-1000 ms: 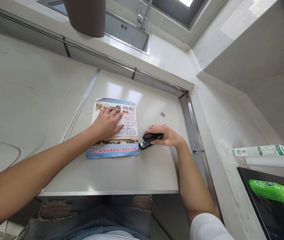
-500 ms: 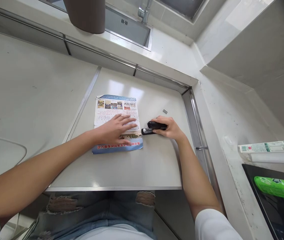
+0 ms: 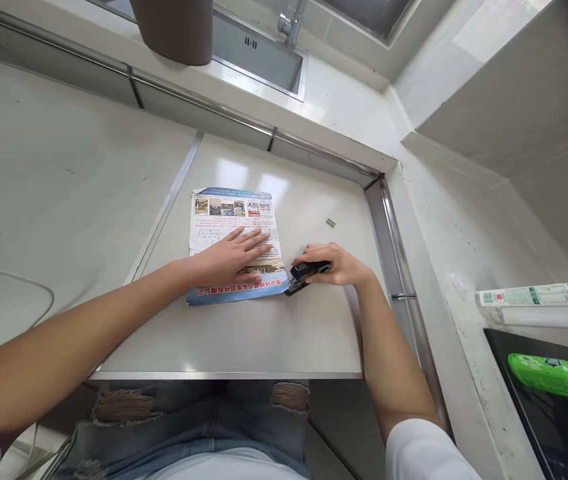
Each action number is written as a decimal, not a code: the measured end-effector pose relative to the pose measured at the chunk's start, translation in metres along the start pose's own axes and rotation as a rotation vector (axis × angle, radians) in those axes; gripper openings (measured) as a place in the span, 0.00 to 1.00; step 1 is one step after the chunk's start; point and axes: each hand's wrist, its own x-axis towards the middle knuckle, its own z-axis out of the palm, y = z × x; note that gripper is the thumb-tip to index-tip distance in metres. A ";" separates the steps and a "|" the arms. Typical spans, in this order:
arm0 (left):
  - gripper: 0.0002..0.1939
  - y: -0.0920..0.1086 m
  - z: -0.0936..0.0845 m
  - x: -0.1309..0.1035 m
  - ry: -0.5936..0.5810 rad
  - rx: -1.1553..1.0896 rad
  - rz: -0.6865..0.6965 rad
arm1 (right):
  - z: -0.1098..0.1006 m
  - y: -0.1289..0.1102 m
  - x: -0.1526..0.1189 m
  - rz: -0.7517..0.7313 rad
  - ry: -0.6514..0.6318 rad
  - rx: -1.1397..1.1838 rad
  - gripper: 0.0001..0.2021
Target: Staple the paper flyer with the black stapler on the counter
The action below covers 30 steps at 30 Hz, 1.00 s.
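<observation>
A printed leaflet (image 3: 237, 291) with small photos and a blue band lies flat on the white table (image 3: 244, 340). My left hand (image 3: 231, 257) rests on it with fingers spread, covering part of the print. At the leaflet's lower right corner, my right hand (image 3: 337, 263) grips a black stapler (image 3: 307, 271) from the right. The stapler's front end is at the corner; whether the paper lies between its jaws is hard to make out. A small strip of staples (image 3: 331, 223) lies on the table beyond my right hand.
Behind the table is a counter with a sink (image 3: 259, 50), a tap (image 3: 291, 25) and a brown bin-like container (image 3: 174, 30). On the right ledge lie a green bottle (image 3: 554, 377) and a white package (image 3: 537, 295). A white cable (image 3: 14, 272) curves at the left.
My right hand has brought the stapler toward me and turned it, so its front end is now at the leaflet's lower right corner. My left hand has stayed nearly in place on the leaflet.
</observation>
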 end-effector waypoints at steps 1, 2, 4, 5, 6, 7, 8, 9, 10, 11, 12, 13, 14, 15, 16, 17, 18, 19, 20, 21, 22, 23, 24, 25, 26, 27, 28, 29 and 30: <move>0.40 0.000 -0.001 0.000 -0.005 -0.003 -0.003 | -0.002 0.001 -0.002 0.003 0.030 -0.020 0.19; 0.41 0.000 -0.001 0.000 -0.014 -0.006 -0.006 | -0.005 0.002 -0.004 0.009 0.059 -0.042 0.19; 0.41 0.000 -0.003 0.000 -0.035 -0.012 -0.011 | -0.009 0.005 -0.008 0.038 0.128 -0.096 0.18; 0.41 0.000 -0.003 0.000 -0.041 -0.016 -0.010 | -0.010 0.005 -0.009 0.057 0.164 -0.123 0.18; 0.40 0.000 -0.003 0.000 -0.043 -0.020 -0.008 | -0.010 0.005 -0.009 0.069 0.190 -0.146 0.17; 0.40 -0.001 -0.004 -0.001 -0.039 -0.025 -0.004 | -0.009 0.005 -0.008 0.073 0.201 -0.160 0.16; 0.40 -0.001 -0.004 -0.001 -0.033 -0.030 0.000 | -0.008 0.004 -0.006 0.068 0.191 -0.164 0.16; 0.40 -0.002 -0.003 -0.001 -0.024 -0.035 0.001 | -0.005 0.003 -0.004 0.056 0.166 -0.159 0.15; 0.40 -0.002 -0.003 -0.001 -0.016 -0.039 0.001 | -0.002 0.002 -0.001 0.042 0.136 -0.150 0.15; 0.40 -0.003 -0.003 -0.001 -0.009 -0.042 0.002 | 0.001 0.001 0.002 0.030 0.110 -0.141 0.15; 0.40 -0.003 -0.003 -0.001 -0.005 -0.043 0.004 | 0.003 0.000 0.004 0.023 0.095 -0.135 0.15; 0.40 -0.004 -0.003 -0.001 0.001 -0.045 0.007 | 0.005 -0.001 0.006 0.018 0.091 -0.134 0.15; 0.40 -0.004 -0.003 -0.001 0.008 -0.046 0.011 | 0.007 -0.001 0.008 0.017 0.093 -0.138 0.16; 0.39 -0.004 -0.003 -0.001 0.015 -0.046 0.019 | 0.009 -0.001 0.009 0.021 0.099 -0.144 0.16; 0.38 -0.004 -0.003 -0.001 0.022 -0.044 0.029 | 0.010 -0.002 0.010 0.029 0.110 -0.154 0.16; 0.37 -0.003 -0.003 -0.001 0.031 -0.041 0.041 | 0.011 -0.001 0.011 0.039 0.129 -0.167 0.16; 0.35 -0.003 -0.003 -0.002 0.040 -0.038 0.054 | 0.012 -0.001 0.011 0.053 0.156 -0.183 0.16; 0.33 -0.002 -0.003 -0.002 0.049 -0.035 0.066 | 0.014 -0.001 0.012 0.067 0.187 -0.201 0.16; 0.32 -0.001 -0.003 -0.002 0.058 -0.034 0.075 | 0.016 -0.001 0.013 0.081 0.217 -0.219 0.16; 0.31 -0.001 -0.003 -0.003 0.064 -0.035 0.082 | 0.018 -0.001 0.014 0.092 0.246 -0.235 0.16; 0.31 0.000 -0.004 -0.003 0.067 -0.034 0.086 | 0.020 -0.002 0.016 0.102 0.268 -0.248 0.16; 0.31 0.000 -0.004 -0.003 0.064 -0.032 0.088 | 0.022 -0.002 0.017 0.110 0.283 -0.258 0.16; 0.32 0.000 -0.005 -0.003 0.058 -0.029 0.090 | 0.024 -0.003 0.018 0.114 0.293 -0.265 0.16; 0.32 0.001 -0.005 -0.003 0.051 -0.026 0.094 | 0.025 -0.003 0.019 0.117 0.299 -0.271 0.16; 0.32 0.001 -0.006 -0.003 0.046 -0.024 0.099 | 0.026 -0.004 0.020 0.120 0.300 -0.276 0.16; 0.32 0.002 -0.007 -0.003 0.043 -0.024 0.105 | 0.026 -0.004 0.020 0.124 0.300 -0.283 0.16; 0.32 0.003 -0.008 -0.004 0.043 -0.026 0.113 | 0.027 -0.004 0.020 0.129 0.300 -0.291 0.16; 0.32 0.004 -0.010 -0.004 0.045 -0.030 0.124 | 0.027 -0.004 0.020 0.133 0.301 -0.300 0.16; 0.31 0.004 -0.011 -0.004 0.046 -0.034 0.138 | 0.027 -0.004 0.020 0.137 0.305 -0.308 0.16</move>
